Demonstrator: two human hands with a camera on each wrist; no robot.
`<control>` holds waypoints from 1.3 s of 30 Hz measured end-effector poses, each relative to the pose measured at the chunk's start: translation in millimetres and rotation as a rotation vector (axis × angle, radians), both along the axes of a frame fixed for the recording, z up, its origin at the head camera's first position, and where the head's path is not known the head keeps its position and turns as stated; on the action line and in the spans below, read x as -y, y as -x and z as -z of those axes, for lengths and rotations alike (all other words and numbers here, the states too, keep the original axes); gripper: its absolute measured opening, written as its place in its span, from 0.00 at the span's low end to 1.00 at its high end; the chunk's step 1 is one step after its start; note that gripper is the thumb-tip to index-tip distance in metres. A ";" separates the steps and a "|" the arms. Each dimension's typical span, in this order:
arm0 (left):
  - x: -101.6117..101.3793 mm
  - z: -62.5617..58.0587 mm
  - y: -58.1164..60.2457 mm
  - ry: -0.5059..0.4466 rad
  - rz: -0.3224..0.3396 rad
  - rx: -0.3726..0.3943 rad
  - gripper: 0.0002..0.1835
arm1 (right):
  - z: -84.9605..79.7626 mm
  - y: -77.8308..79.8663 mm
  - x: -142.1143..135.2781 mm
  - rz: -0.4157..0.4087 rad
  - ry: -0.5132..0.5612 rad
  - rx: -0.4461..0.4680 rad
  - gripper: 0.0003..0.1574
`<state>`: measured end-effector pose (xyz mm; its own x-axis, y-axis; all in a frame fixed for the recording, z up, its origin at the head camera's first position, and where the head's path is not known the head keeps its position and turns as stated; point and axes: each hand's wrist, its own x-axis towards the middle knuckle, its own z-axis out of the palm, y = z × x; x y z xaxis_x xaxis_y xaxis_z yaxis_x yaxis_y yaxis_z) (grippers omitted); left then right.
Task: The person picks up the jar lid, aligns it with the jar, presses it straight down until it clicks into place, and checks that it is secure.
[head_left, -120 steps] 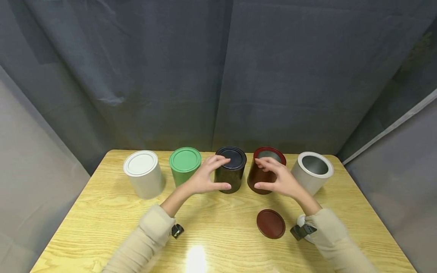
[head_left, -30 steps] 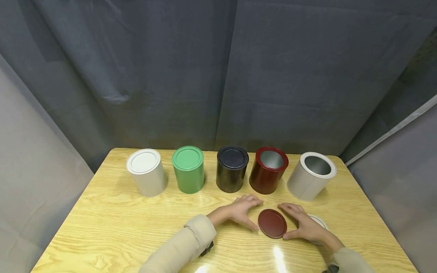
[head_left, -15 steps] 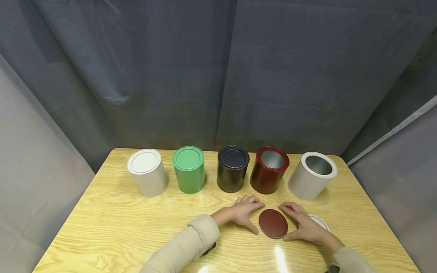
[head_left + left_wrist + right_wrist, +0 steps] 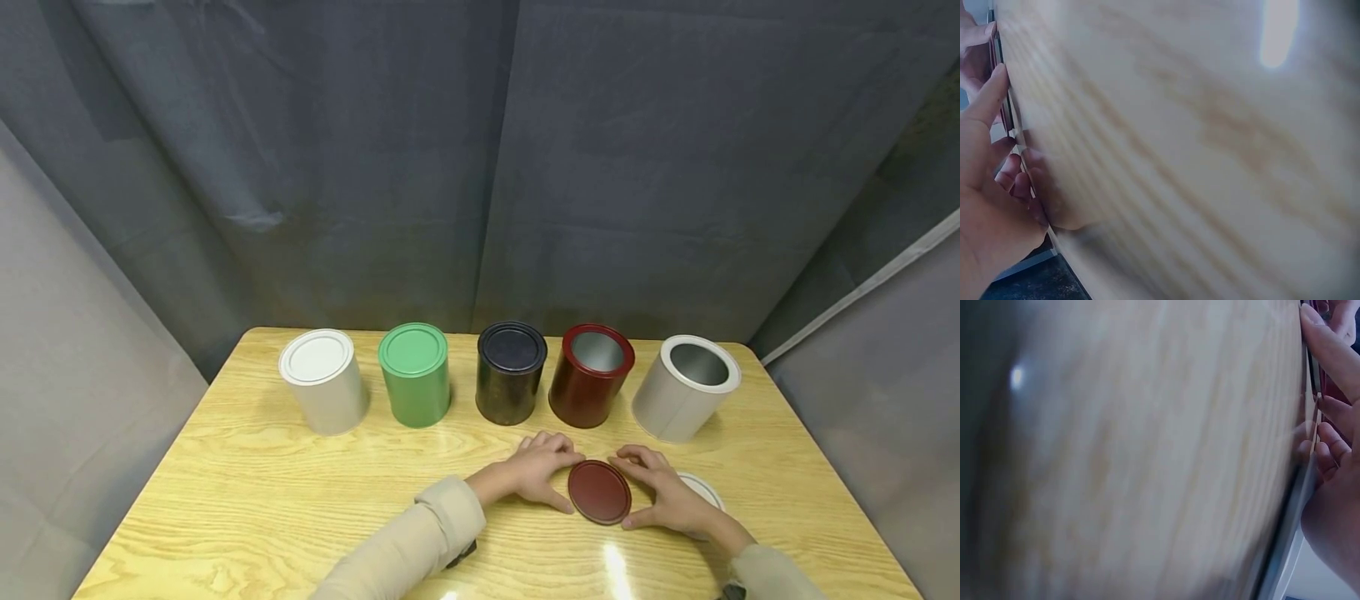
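Lying between left hand [image 4: 534, 473] and right hand [image 4: 664, 493] is a red lid [image 4: 600, 492].

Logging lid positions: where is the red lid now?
In the head view, the red lid lies on the table right of centre, between the left hand and right hand, in front of the red can.
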<state>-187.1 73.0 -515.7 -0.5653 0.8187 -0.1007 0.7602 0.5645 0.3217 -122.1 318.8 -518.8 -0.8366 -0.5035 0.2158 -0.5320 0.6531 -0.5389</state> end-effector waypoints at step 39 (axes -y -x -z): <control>-2.3 -2.1 1.6 -0.026 0.035 0.019 0.37 | -2.3 -2.9 1.3 0.032 0.021 0.050 0.46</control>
<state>-188.7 75.2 -513.6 -0.5344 0.8405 -0.0893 0.7729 0.5287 0.3509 -119.1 317.4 -516.5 -0.8622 -0.4722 0.1833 -0.4831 0.6576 -0.5781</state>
